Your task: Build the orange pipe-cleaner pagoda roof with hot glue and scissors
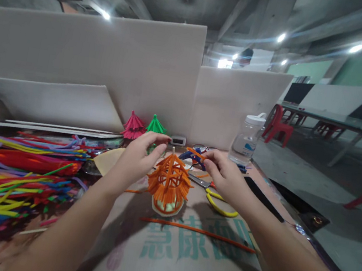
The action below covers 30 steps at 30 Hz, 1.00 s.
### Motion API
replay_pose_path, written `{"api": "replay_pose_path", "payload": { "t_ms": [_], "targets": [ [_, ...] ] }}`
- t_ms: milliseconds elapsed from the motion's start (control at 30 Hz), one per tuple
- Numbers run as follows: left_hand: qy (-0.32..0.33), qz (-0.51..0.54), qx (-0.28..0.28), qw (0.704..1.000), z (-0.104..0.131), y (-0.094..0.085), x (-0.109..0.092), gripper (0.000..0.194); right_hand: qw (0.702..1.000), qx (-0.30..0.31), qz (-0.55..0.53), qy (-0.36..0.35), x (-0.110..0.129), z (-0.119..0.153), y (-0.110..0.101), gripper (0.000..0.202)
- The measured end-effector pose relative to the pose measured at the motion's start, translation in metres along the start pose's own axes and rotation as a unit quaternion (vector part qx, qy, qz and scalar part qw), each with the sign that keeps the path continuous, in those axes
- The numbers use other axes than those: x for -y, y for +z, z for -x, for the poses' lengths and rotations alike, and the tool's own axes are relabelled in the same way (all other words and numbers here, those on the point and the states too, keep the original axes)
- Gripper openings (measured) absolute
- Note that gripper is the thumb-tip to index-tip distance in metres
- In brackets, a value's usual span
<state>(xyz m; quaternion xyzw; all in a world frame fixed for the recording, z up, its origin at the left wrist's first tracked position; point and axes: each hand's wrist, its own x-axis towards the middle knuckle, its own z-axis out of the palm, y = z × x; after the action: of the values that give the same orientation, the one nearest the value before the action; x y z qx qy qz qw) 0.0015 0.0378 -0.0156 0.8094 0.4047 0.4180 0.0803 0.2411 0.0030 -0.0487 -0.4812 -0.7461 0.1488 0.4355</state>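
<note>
In the head view an orange pipe-cleaner pagoda (169,180) stands upright on a pale base, a thin stick poking from its top. My left hand (145,155) hovers at its upper left, thumb and forefinger apart, with nothing visible between them. My right hand (222,170), at the upper right, pinches a short orange pipe-cleaner piece (195,152) between thumb and fingers. A long orange pipe cleaner (197,232) lies in front of the pagoda. Scissors with yellow handles (221,205) rest below my right hand. Behind the pagoda sits a blue glue gun (189,156), partly hidden.
Bundles of coloured pipe cleaners (14,177) cover the left side. At the back stand a pink roof-shaped piece (134,126), a green one (156,124) and a small white display device (177,141). A water bottle (246,139) stands back right, before white panels (136,68).
</note>
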Motion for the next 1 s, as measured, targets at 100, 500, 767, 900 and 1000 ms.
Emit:
{"api": "replay_pose_path", "payload": {
  "t_ms": [100,500,767,900,1000],
  "targets": [
    [-0.001,0.014,0.024,1.000,0.000,0.006,0.001,0.028,1.000,-0.003,0.005,0.010,0.000,0.001,0.007,0.012],
    [0.079,0.025,0.036,0.996,0.008,0.013,-0.027,0.017,0.985,-0.021,0.147,-0.090,0.019,0.017,0.019,0.019],
    [0.133,-0.002,0.035,0.990,0.012,0.014,-0.032,0.016,0.979,-0.032,0.156,-0.128,0.025,0.020,0.017,0.015],
    [0.138,-0.008,0.040,0.990,0.009,0.010,-0.027,0.018,0.988,-0.042,0.113,-0.093,0.023,0.017,0.010,0.013],
    [0.108,0.021,0.037,0.993,0.006,0.009,-0.021,0.018,0.997,-0.068,0.036,-0.030,0.018,0.010,0.000,0.018]
  ]
}}
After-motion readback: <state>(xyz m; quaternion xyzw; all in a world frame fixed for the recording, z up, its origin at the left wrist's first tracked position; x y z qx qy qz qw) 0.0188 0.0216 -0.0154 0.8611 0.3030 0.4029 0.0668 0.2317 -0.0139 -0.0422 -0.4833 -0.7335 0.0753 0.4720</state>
